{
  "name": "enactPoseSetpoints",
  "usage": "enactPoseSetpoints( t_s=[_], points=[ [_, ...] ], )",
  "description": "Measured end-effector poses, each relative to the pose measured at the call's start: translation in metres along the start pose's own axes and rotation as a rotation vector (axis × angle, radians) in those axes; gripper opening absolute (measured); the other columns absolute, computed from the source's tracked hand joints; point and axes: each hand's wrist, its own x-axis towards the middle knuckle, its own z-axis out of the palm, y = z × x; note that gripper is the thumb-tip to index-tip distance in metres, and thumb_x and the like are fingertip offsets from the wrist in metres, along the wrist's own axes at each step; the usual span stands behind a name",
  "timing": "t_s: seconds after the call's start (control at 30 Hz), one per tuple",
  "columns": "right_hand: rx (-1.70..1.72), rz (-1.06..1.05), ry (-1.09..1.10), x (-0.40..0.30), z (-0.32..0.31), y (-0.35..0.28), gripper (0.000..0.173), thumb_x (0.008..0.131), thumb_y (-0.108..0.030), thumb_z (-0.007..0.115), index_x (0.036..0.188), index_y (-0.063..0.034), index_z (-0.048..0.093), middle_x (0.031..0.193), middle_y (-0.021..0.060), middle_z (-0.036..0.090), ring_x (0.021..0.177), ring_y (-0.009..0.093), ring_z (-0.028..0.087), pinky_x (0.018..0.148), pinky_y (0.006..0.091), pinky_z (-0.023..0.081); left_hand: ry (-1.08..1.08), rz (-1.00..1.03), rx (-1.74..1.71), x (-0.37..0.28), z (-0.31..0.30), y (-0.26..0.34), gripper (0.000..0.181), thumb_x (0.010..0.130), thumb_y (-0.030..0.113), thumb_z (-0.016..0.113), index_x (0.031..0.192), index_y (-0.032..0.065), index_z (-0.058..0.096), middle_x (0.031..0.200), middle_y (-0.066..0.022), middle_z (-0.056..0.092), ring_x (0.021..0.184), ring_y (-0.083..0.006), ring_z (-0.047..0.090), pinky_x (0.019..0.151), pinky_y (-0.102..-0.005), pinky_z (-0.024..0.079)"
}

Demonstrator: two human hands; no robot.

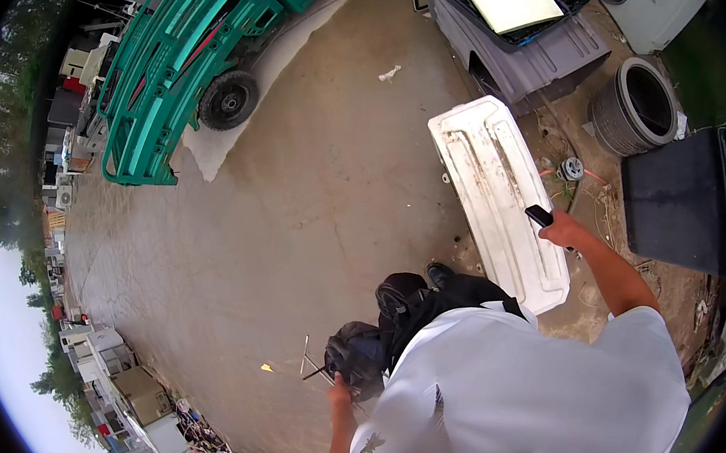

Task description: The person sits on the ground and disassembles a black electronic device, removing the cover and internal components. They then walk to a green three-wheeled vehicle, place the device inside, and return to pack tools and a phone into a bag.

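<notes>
My right hand (562, 229) is closed around a black handheld object (538, 216), perhaps a tool handle, over a dirty white metal panel (497, 193) with pressed ridges. The panel stands or leans beside my feet; which one is not clear. At lower centre, my left hand (339, 389) appears closed on a thin metal rod with a crosspiece (312, 362), against a dark bag or cloth bundle (357, 357). Part of the rod is hidden by the hand. My black shoe (440, 274) shows beside the panel.
A green cargo tricycle (175, 71) stands at upper left. At upper right are a grey plastic housing (535, 73), a washing machine drum (633, 108), a small motor (570, 169) with wires and a black cabinet (680, 198). Old appliances (108, 349) line the far left.
</notes>
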Motion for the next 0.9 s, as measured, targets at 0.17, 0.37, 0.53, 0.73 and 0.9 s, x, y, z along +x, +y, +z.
enactPoseSetpoints(
  t_s=[0.17, 0.37, 0.53, 0.73, 0.9],
  points=[
    [0.031, -0.493, -0.031, 0.089, -0.114, -0.215, 0.073, 0.071, -0.036, 0.075, 0.127, 0.0045, 0.051, 0.113, 0.0276, 0.063, 0.107, 0.04, 0.061, 0.093, 0.0416, 0.048, -0.09, 0.151, -0.278, 0.055, 0.019, 0.233, 0.052, 0.097, 0.045, 0.057, 0.063, 0.007, 0.048, 0.052, -0.0073, 0.048, 0.042, -0.0217, 0.049, 0.04, -0.0366, 0.041],
    [0.018, -0.279, 0.201, 0.221, -0.178, -0.282, 0.073, 0.07, -0.039, 0.074, 0.127, 0.0014, 0.053, 0.115, 0.0266, 0.063, 0.109, 0.041, 0.06, 0.096, 0.0441, 0.048, -0.118, 0.301, 0.044, 0.11, 0.115, 0.53, 0.055, 0.095, 0.049, 0.059, 0.061, 0.0063, 0.05, 0.05, -0.0082, 0.05, 0.041, -0.0212, 0.051, 0.04, -0.0349, 0.039],
    [0.08, 0.054, 0.059, 0.226, -0.237, -0.29, 0.076, 0.072, -0.039, 0.072, 0.13, 0.0059, 0.051, 0.117, 0.0304, 0.063, 0.11, 0.043, 0.061, 0.096, 0.044, 0.049, -0.206, 0.464, 0.143, 0.086, 0.174, 0.754, 0.053, 0.091, 0.047, 0.065, 0.061, 0.0067, 0.048, 0.051, -0.0069, 0.051, 0.04, -0.0204, 0.05, 0.039, -0.0343, 0.038],
    [0.287, 0.339, 0.118, 0.295, -0.244, -0.28, 0.069, 0.068, -0.037, 0.082, 0.117, 0.005, 0.059, 0.114, 0.0288, 0.064, 0.109, 0.04, 0.063, 0.092, 0.0427, 0.05, -0.258, 0.662, 0.138, 0.018, 0.286, 1.029, 0.052, 0.089, 0.041, 0.07, 0.057, 0.0084, 0.046, 0.051, -0.0052, 0.049, 0.039, -0.0186, 0.047, 0.039, -0.0331, 0.036],
    [0.316, 0.35, 0.11, 0.4, -0.332, -0.36, 0.068, 0.07, -0.035, 0.08, 0.121, 0.0027, 0.057, 0.116, 0.0269, 0.064, 0.112, 0.039, 0.061, 0.094, 0.0431, 0.049, -0.384, 0.707, 0.122, -0.016, 0.366, 1.209, 0.05, 0.09, 0.04, 0.07, 0.057, 0.0106, 0.046, 0.051, -0.0034, 0.048, 0.039, -0.0164, 0.045, 0.039, -0.032, 0.035]
  ],
)
